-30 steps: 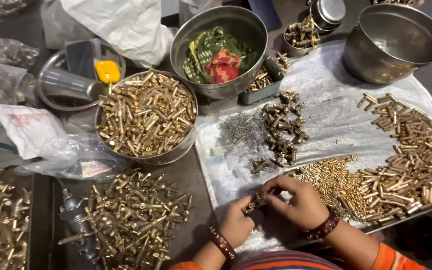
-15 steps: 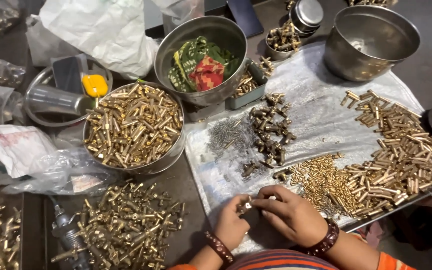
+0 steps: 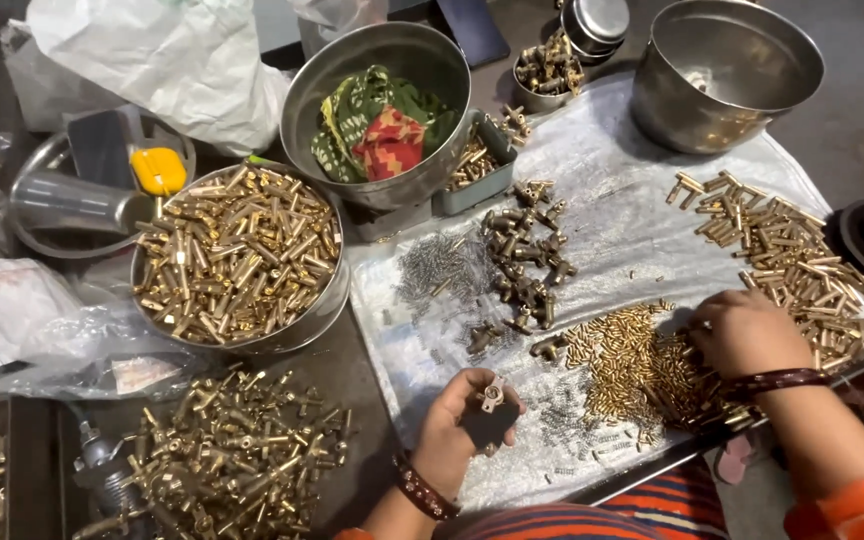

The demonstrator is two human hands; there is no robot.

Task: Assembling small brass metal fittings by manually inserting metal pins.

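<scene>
I note the left hand (image 3: 467,425) raised just above the plastic sheet (image 3: 632,190), its fingers clenched around a small brass fitting (image 3: 493,393) held end-up, presumably so its opening faces the eye. The right hand (image 3: 747,330) rests palm-down on the heap of small brass pins (image 3: 627,360), fingers curled into the pile; whether they pinch one I cannot tell. Parts lie sorted by kind on the tabletop: dark fittings (image 3: 527,265) at centre, springs (image 3: 432,265) beside them, within easy reach.
</scene>
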